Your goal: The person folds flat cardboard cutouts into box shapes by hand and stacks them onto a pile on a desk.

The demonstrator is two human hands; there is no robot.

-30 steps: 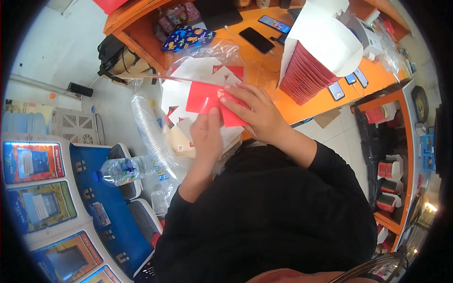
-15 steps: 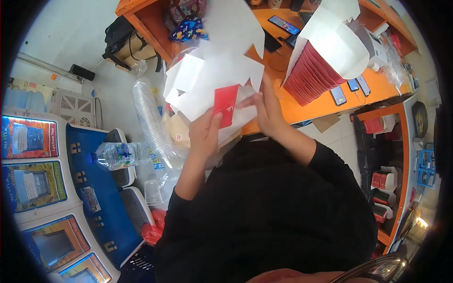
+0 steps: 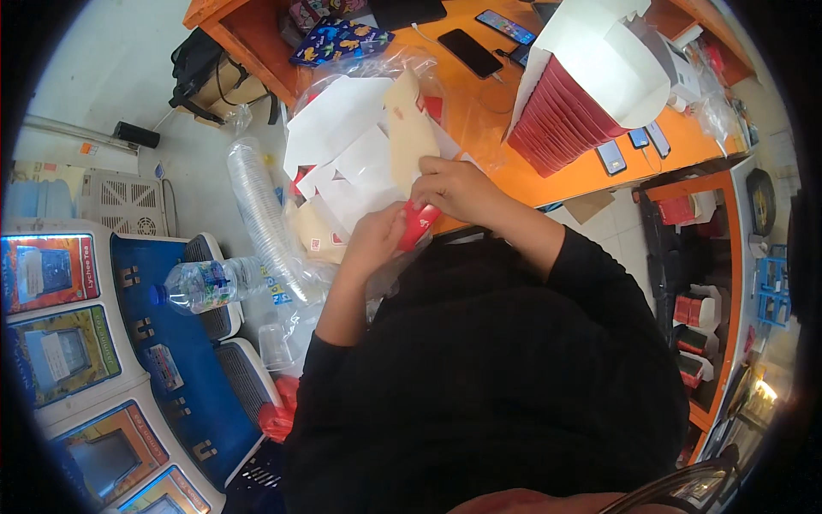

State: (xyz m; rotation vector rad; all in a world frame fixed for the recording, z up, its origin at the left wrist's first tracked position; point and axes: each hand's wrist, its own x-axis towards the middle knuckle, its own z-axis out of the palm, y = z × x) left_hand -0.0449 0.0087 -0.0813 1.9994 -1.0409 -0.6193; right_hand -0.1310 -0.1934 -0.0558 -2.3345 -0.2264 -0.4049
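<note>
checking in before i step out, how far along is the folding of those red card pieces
Done: a loose pile of folded white and tan pieces lies in clear plastic at the orange desk edge. In hand: the left hand and right hand both grip one small red piece, with a tan sheet standing above the right hand. Left: a thick stack of red cards sits in the open white box, so much seems unfinished.

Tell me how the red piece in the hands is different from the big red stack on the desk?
The red piece is one small folded item pinched between both hands; the red stack is many pieces packed together, far bigger. The piece is held up; the stack leans on the orange desk under a white box flap. Both are bright red.
</note>
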